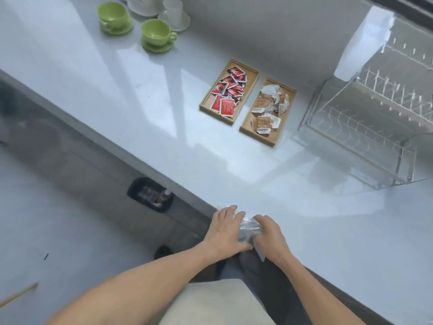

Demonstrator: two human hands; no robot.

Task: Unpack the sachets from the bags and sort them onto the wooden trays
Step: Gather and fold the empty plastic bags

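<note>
Two wooden trays lie side by side on the white counter. The left tray [206, 99] is filled with several red sachets [228, 90]. The right tray [246, 124] carries several brown and white sachets [269, 105]. At the counter's near edge, a crumpled clear plastic bag [248, 227] sits between my hands. My left hand [226, 231] lies flat on its left part, fingers spread. My right hand [269, 233] grips its right side. No sachets can be made out inside the bag.
A clear dish rack [365, 118] stands at the right. Two green cups on saucers [157, 35] and white crockery [173, 12] sit at the far left of the counter. A dark bin [151, 194] stands on the floor below the counter edge.
</note>
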